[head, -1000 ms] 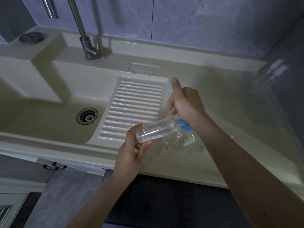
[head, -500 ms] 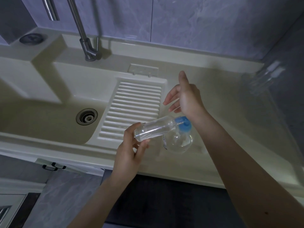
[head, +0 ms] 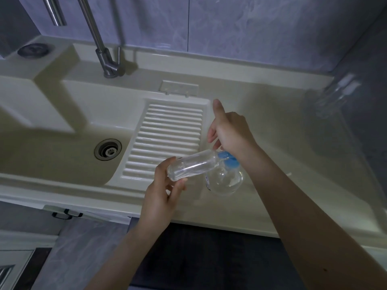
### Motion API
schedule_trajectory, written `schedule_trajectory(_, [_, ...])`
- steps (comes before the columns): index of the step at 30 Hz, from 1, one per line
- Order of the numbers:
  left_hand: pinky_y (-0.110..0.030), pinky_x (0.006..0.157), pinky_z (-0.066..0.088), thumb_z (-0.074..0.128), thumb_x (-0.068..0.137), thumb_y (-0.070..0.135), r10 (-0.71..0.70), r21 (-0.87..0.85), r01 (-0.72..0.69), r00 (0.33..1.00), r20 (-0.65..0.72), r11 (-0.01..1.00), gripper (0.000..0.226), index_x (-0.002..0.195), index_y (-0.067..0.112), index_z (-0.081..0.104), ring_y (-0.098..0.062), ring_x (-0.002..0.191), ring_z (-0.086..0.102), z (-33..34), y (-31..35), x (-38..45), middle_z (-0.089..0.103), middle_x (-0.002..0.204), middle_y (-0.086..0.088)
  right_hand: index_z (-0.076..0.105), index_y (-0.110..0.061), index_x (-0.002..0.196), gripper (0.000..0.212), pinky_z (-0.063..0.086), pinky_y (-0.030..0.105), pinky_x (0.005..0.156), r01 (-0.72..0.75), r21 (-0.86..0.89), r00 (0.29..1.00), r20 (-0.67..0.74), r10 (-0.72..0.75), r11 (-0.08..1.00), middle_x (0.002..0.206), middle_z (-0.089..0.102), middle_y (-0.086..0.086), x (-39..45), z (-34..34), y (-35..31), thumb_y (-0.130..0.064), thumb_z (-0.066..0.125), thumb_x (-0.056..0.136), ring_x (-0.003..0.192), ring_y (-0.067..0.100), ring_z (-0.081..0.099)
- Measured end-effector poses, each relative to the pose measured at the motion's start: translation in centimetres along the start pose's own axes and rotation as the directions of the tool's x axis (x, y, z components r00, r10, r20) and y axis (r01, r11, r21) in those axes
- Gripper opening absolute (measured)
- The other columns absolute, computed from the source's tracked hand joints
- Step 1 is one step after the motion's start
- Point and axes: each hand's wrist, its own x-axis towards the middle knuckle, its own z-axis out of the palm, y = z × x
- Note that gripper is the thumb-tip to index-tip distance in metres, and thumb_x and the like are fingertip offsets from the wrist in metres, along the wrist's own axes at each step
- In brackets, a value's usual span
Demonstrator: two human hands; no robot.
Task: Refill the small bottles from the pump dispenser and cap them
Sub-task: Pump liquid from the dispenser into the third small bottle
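Note:
A small clear bottle (head: 191,165) lies tilted, its mouth against the blue pump head (head: 227,158) of a round clear dispenser (head: 225,181) that stands on the counter. My left hand (head: 165,189) grips the small bottle by its base end. The heel of my right hand (head: 229,130) presses down on the blue pump head, with the thumb stuck out and the fingers loosely bent. Two more small clear bottles (head: 337,97) with white tops stand at the far right of the counter, faint in the dim light.
A cream sink basin (head: 62,147) with a metal drain (head: 107,152) and a ribbed washboard slope (head: 165,139) lies left of the hands. A steel tap (head: 104,59) rises behind it. The counter edge (head: 230,225) runs below my arms.
My right hand lifted off the blue pump head half a second ago and has come back down onto it. The small bottle in my left hand stayed at the nozzle.

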Motion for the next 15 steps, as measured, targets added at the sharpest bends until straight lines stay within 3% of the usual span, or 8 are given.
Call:
schedule_trajectory(5, [-0.009, 0.070, 0.045, 0.056, 0.093, 0.025, 0.049, -0.041, -0.051, 0.998, -0.042, 0.998, 0.038, 0.124, 0.037, 0.038, -0.003, 0.082, 0.067, -0.1, 0.8, 0.2, 0.062, 0.106, 0.024, 0.063, -0.007, 0.058, 0.083, 0.047, 0.027, 0.059, -0.086, 0.307, 0.996, 0.040, 0.077, 0.948, 0.065, 0.071, 0.008, 0.8, -1.0, -0.6, -0.059, 0.012, 0.098, 0.049, 0.022, 0.062])
schedule_trajectory(12, [-0.008, 0.069, 0.045, 0.053, 0.090, 0.028, 0.045, -0.045, -0.047, 0.998, -0.040, 0.998, 0.038, 0.123, 0.037, 0.036, -0.002, 0.079, 0.067, -0.1, 1.4, 0.0, 0.058, 0.106, 0.031, 0.065, -0.005, 0.060, 0.085, 0.045, 0.026, 0.059, -0.127, 0.220, 0.992, 0.057, 0.117, 0.967, 0.067, 0.072, 0.008, 0.7, -0.9, -0.8, -0.059, 0.011, 0.098, 0.048, 0.021, 0.063])
schedule_trajectory(15, [-0.006, 0.062, 0.042, 0.052, 0.089, 0.029, 0.025, -0.044, -0.026, 0.999, -0.032, 0.999, 0.041, 0.126, 0.035, 0.035, 0.000, 0.079, 0.066, -0.1, 1.3, 0.1, 0.062, 0.102, 0.022, 0.067, -0.001, 0.063, 0.084, 0.051, 0.029, 0.064, -0.088, 0.142, 0.996, -0.013, 0.090, 0.986, 0.064, 0.070, 0.009, 0.4, -0.7, -0.8, -0.056, 0.014, 0.099, 0.046, 0.019, 0.061])
